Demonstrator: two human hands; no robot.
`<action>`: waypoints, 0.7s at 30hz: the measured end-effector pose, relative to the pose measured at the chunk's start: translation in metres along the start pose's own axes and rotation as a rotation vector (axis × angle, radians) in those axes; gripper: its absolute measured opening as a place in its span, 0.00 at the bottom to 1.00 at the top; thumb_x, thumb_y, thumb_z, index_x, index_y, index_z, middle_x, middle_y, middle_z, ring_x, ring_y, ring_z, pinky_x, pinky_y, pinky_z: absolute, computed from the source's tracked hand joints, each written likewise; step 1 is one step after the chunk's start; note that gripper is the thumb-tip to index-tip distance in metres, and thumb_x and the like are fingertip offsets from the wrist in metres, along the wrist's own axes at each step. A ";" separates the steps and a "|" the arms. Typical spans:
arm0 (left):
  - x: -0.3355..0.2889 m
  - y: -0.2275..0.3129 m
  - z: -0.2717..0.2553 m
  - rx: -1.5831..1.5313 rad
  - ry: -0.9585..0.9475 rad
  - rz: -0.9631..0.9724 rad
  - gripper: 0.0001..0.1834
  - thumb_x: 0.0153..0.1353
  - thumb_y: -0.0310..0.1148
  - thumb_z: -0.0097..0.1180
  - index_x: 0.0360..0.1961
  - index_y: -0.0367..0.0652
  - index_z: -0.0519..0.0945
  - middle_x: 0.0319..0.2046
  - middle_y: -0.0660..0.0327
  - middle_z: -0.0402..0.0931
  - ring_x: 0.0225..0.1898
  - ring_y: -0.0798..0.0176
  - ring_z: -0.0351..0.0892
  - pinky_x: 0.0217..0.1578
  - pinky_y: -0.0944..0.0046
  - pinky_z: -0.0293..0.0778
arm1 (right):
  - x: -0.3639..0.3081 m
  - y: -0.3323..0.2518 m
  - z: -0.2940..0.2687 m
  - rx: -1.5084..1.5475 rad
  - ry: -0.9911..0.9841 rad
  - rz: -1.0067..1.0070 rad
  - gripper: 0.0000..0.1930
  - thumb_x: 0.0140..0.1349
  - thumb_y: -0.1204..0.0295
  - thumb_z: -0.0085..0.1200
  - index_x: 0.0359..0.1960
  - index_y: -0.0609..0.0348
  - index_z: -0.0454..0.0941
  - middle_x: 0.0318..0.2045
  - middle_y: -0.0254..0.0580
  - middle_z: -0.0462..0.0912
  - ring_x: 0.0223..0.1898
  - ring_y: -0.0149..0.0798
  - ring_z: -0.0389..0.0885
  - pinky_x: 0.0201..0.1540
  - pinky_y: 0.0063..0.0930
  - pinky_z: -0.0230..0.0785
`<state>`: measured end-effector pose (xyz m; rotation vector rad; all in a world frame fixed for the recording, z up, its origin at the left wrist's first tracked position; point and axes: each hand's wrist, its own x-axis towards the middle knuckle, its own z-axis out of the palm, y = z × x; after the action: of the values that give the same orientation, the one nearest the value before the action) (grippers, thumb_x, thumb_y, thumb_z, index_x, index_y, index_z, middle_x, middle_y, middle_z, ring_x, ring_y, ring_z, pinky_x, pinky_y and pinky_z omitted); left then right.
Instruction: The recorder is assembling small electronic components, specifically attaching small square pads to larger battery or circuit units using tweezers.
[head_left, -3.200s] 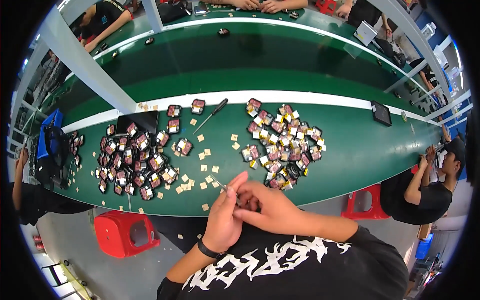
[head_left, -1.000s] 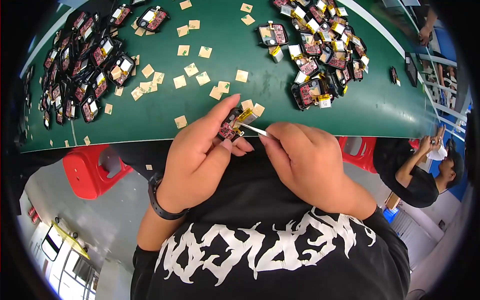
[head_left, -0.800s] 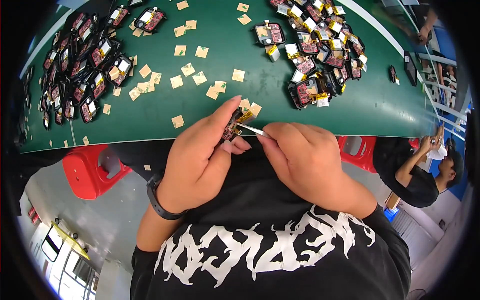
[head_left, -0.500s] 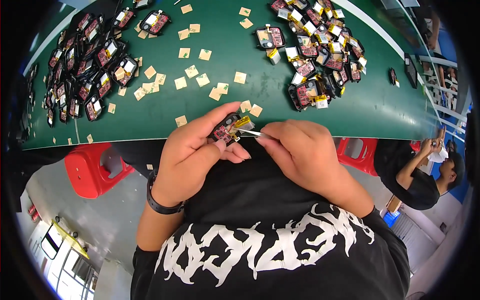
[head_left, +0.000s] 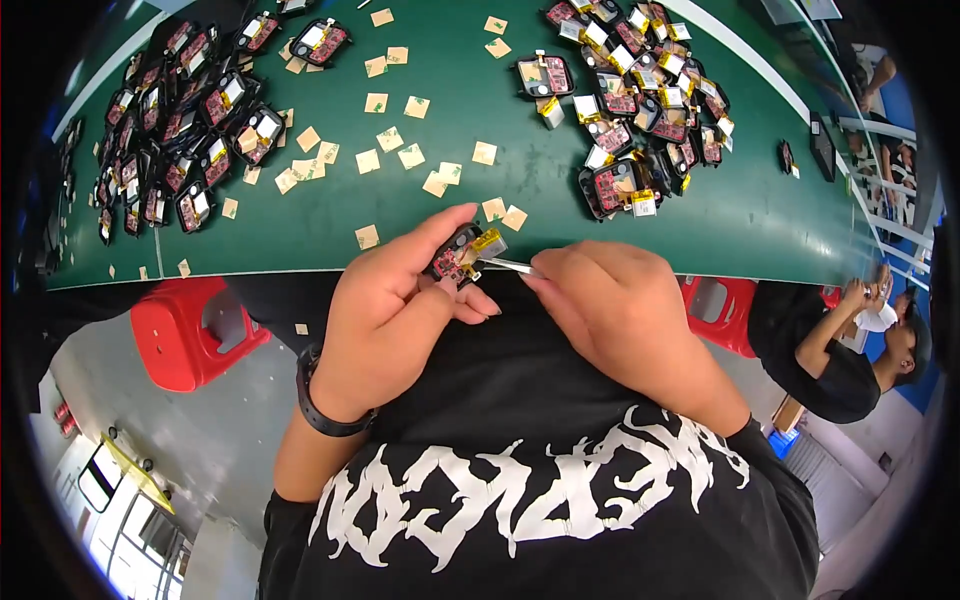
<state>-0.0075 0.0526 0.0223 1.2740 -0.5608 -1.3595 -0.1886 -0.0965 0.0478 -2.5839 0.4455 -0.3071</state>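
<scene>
Near the table's front edge, my left hand [head_left: 385,320] is closed around a small black device housing [head_left: 443,262] with a red circuit board inside. A silver battery with yellow tape [head_left: 489,243] sticks out from the housing's right side. In my right hand [head_left: 610,300], thumb and fingers pinch thin metal tweezers [head_left: 515,267]. The tweezers point left, their tip at the lower edge of the battery; whether it touches is too small to tell.
Open housings with boards and batteries lie piled at the left [head_left: 185,130] and at the right [head_left: 650,90] of the green table [head_left: 380,205]. Small tan adhesive squares [head_left: 388,140] are scattered between. Red stools [head_left: 180,335] stand below; another person [head_left: 850,340] sits at the right.
The tweezers' tip has drawn back slightly to the right, from over the circuit board to the battery's edge. My left hand, with the housing, has shifted a little to the right.
</scene>
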 end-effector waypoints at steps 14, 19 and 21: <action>0.006 -0.002 -0.011 -0.128 -0.104 -0.061 0.31 0.66 0.16 0.38 0.72 0.28 0.67 0.49 0.48 0.82 0.42 0.58 0.88 0.47 0.63 0.85 | 0.013 0.010 -0.009 -0.025 -0.109 -0.173 0.13 0.54 0.75 0.71 0.39 0.56 0.82 0.27 0.37 0.81 0.26 0.43 0.82 0.26 0.37 0.73; 0.006 -0.005 -0.015 0.096 -0.160 0.019 0.29 0.69 0.17 0.40 0.72 0.29 0.67 0.48 0.50 0.82 0.42 0.59 0.88 0.45 0.64 0.85 | 0.014 0.003 -0.016 -0.179 -0.144 -0.202 0.12 0.51 0.73 0.59 0.39 0.58 0.80 0.27 0.33 0.78 0.27 0.38 0.81 0.25 0.33 0.74; 0.006 -0.002 -0.017 0.126 -0.171 0.022 0.29 0.70 0.17 0.41 0.72 0.29 0.67 0.48 0.50 0.82 0.42 0.59 0.88 0.46 0.64 0.85 | 0.015 0.003 -0.015 -0.169 -0.151 -0.197 0.12 0.51 0.73 0.59 0.39 0.58 0.80 0.27 0.33 0.78 0.26 0.38 0.81 0.25 0.32 0.74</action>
<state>0.0078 0.0533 0.0132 1.2542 -0.7875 -1.4418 -0.1796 -0.1114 0.0607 -2.7976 0.1689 -0.1449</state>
